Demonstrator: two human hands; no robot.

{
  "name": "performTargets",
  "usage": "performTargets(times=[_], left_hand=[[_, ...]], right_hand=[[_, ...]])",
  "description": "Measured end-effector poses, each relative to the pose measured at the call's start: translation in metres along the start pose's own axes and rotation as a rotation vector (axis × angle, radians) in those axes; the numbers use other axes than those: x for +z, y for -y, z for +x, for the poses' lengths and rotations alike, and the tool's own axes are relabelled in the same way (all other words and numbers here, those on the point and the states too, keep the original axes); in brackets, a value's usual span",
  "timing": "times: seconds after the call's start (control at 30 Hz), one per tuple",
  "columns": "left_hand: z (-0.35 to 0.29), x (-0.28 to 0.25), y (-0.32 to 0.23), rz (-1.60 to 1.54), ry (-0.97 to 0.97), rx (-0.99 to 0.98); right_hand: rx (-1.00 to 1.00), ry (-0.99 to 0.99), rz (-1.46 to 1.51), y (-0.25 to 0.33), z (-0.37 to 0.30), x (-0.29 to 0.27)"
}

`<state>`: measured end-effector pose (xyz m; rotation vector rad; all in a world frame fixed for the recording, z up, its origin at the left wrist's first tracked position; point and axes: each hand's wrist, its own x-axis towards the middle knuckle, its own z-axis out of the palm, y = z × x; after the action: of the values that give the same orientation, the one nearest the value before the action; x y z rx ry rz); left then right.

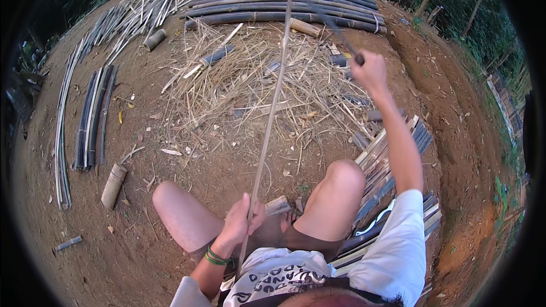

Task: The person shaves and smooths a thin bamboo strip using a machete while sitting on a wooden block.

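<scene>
My left hand [241, 220] is closed around the lower part of a long, thin bamboo strip [271, 116]. The strip rises from my lap, slanting slightly right as it reaches the far side. Out to the right, my raised right hand [372, 74] grips the dark handle of a machete [316, 12]. Its long blade points away and to the left, smeared by motion, and passes above the strip's far end in the picture. Between my legs a short piece of bamboo [277, 206] is partly hidden by the left hand.
Shavings [244, 79] cover the ground ahead. Stacked dark bamboo poles [284, 18] lie behind them. Split bamboo pieces [378, 165] are piled at my right beside a bare-earth bank [455, 131]. More bamboo lengths [92, 119] and a cut section [114, 186] lie at left.
</scene>
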<state>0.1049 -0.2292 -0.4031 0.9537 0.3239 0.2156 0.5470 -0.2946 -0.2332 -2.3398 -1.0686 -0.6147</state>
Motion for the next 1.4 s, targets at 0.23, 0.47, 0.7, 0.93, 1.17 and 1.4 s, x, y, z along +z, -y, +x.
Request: performTargets(times=[0.23, 0.47, 0.7, 0.93, 1.17, 1.4], left_hand=[[0.02, -0.004, -0.025, -0.16, 0.1, -0.119], [-0.007, 0.005, 0.013, 0.095, 0.063, -0.097], [0.004, 0.002, 0.003, 0.13, -0.068, -0.044], [0.003, 0.007, -0.009, 0.524, -0.197, 0.146], [0.04, 0.009, -0.033, 0.471, -0.232, 0.118], [0.033, 0.003, -0.026, 0.531, -0.231, 0.157]], right_hand=[[-0.603, 0.274, 0.198, 0.081, -0.129, 0.019], [-0.14, 0.019, -0.24, 0.007, -0.008, 0.02], [-0.402, 0.342, 0.058, 0.051, -0.082, 0.023], [-0.624, 0.226, -0.029, 0.037, -0.06, 0.025], [-0.641, 0.129, -0.093, 0.043, -0.039, 0.031], [-0.603, 0.172, -0.064, 0.042, -0.066, 0.041]])
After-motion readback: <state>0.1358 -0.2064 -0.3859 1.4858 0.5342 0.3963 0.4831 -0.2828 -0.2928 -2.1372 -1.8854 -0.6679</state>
